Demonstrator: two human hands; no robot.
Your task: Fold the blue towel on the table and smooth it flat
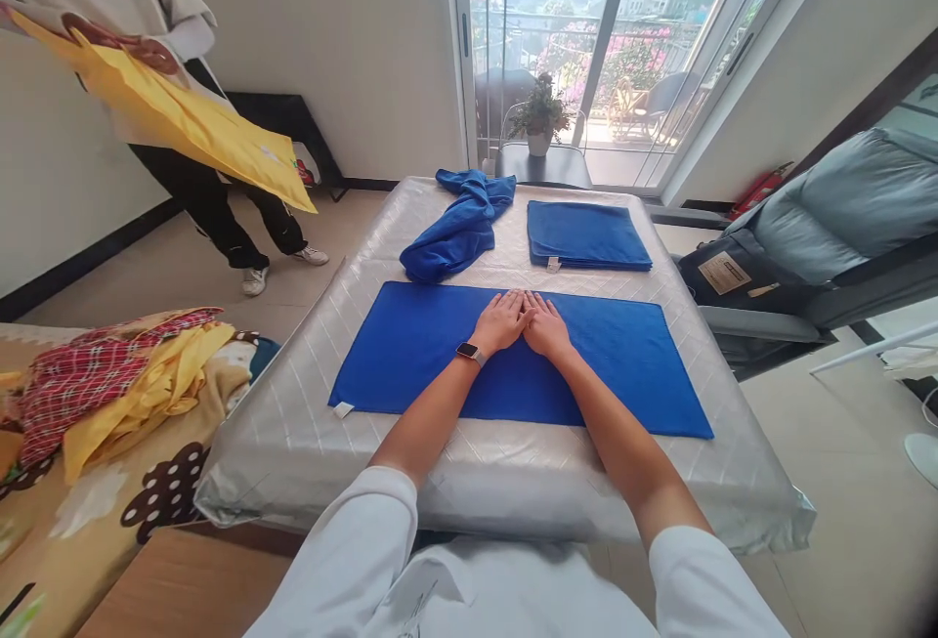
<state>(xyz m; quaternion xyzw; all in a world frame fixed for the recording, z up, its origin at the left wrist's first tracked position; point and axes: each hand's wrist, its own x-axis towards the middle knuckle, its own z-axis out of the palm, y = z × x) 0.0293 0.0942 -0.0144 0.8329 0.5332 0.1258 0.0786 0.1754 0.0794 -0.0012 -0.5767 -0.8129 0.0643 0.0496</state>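
Observation:
A blue towel (616, 364) lies spread flat across the near part of the silver-covered table (513, 491), its white tag at the left near corner. Both my hands press on its middle near the far edge, side by side and touching. My left hand (500, 321), below a wristwatch, rests palm down with fingers stretched out. My right hand (545, 325) lies flat against it, fingers pointing forward. Beyond them are a crumpled blue towel (461, 228) on the left and a neatly folded blue stack (586, 233) on the right.
At the left a person (168, 62) holds up a yellow cloth (197, 120). Rumpled clothes (139, 374) cover a patterned bed (80, 540). A dark recliner (821, 228) stands right of the table; a potted plant (540, 120) sits on a chair by the glass door.

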